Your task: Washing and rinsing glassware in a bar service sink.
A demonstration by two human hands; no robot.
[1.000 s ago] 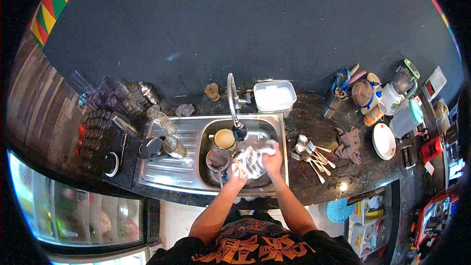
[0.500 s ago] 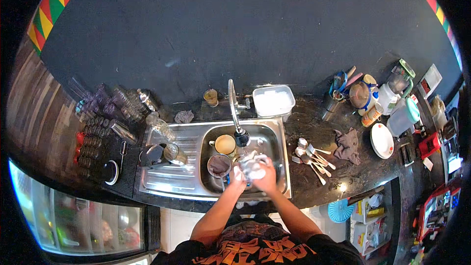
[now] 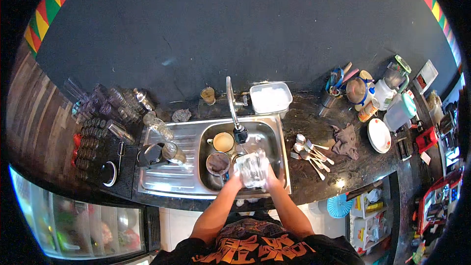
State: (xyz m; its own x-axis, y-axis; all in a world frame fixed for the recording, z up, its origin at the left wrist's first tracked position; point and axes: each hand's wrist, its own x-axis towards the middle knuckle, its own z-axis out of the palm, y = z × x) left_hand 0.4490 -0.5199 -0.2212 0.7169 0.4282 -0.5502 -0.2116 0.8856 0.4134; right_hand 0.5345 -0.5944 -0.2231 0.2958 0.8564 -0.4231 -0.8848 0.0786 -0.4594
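Over the front of the steel sink (image 3: 282, 167), I hold a clear, see-through vessel (image 3: 252, 171), a jar or large cup by its look. My left hand (image 3: 235, 178) grips its left side and my right hand (image 3: 271, 179) its right side. The fingers are partly hidden and slightly blurred. Just left of my hands, a cup with dark contents (image 3: 218, 163) sits in the sink. Behind it is a mug with a pale inside (image 3: 223, 142). The black head of the flexible faucet (image 3: 240, 134) hangs behind the vessel.
On the drainboard (image 3: 169, 179) stand a glass jar (image 3: 171, 152) and a dark pitcher (image 3: 152, 155). Spoons and forks (image 3: 311, 154), a crumpled cloth (image 3: 345, 141) and white plates (image 3: 379, 136) lie right of the sink. A white tub (image 3: 271, 98) stands behind it, several glasses (image 3: 93, 137) far left.
The clear vessel has turned in my hands, and its broad side shows more plainly. My hands have moved slightly apart, to its two sides. The white patches over my fingers are gone.
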